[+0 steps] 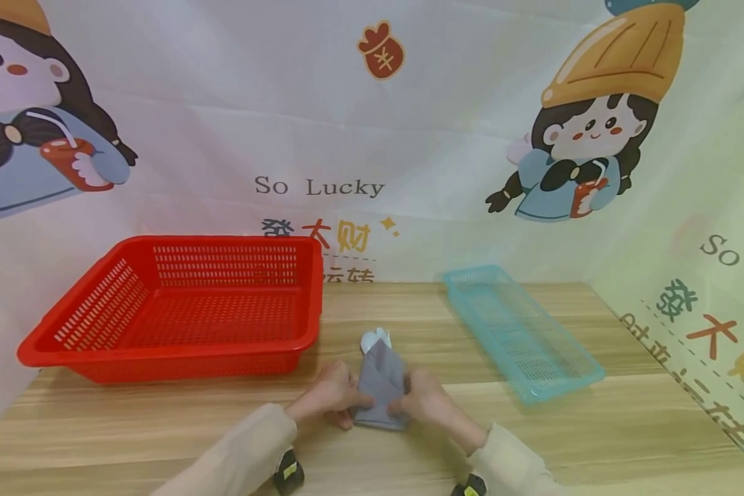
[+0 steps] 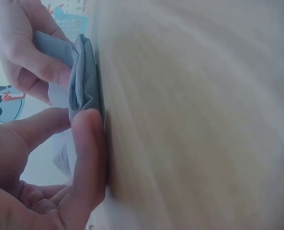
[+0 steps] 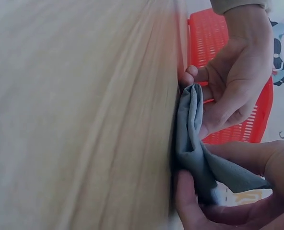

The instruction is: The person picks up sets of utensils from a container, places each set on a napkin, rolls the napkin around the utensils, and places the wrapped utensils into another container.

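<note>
A folded grey cloth (image 1: 379,382) lies on the table in the head view, narrowing to a point at its far end. Out of that end stick white cutlery heads, a rounded one like a spoon (image 1: 368,342) and a pronged one like a fork (image 1: 383,335); their handles are hidden by the cloth. My left hand (image 1: 335,393) pinches the cloth's left edge, thumb on top. At the right edge my right hand (image 1: 428,398) pinches it too. Both wrist views show the near end of the cloth (image 2: 84,79) in layers, with fingertips (image 3: 184,187) underneath.
A large red basket (image 1: 180,355) stands left of the hands. To the right lies a long light-blue basket (image 1: 521,331), set at an angle. The wooden table (image 1: 223,427) ends against a printed curtain (image 1: 440,138) at the back and sides.
</note>
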A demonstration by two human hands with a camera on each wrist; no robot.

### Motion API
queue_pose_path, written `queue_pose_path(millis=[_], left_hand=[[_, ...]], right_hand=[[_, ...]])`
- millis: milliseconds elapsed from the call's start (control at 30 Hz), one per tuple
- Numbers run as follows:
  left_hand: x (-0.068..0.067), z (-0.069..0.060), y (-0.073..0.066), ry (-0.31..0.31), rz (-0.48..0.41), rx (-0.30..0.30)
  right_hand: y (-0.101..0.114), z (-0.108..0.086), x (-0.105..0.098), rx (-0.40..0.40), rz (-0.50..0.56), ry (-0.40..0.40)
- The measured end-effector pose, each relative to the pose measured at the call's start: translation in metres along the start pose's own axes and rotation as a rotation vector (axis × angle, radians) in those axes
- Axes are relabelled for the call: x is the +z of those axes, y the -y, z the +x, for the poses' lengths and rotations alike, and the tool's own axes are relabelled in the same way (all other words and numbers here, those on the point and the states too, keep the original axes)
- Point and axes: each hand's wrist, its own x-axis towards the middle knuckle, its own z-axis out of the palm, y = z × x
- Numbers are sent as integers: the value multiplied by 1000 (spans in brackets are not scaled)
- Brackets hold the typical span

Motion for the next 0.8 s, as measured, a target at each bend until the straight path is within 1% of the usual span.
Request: queue_pose_path(millis=[100,233,333,433,500,567,633,733,800], left_hand=[[0,-1,0,1,-22,8],[0,-1,0,-4,-65,5],[0,-1,-1,-5,-122,-19],[-1,-1,0,-9,-174,-45],[-1,-1,1,-26,-182,-36],[-1,0,1,-57,-198,-16],[-3,1,1,-84,-236,4],[-5,3,-1,-114,-343,23],[-6,3,-4,-123,-419,31]], right_hand=[[-1,1,0,5,10,4],[-4,2,0,9,66,-12],[-5,2,2,7,146,-20],[-8,1,3,-8,257,-4],[-11,0,4,-21,320,12],[-12,0,3,-27,378,25],[-12,0,2,-23,417,24],[-11,1,-1,-23,473,-8],[-9,2,-4,-22,513,-42]])
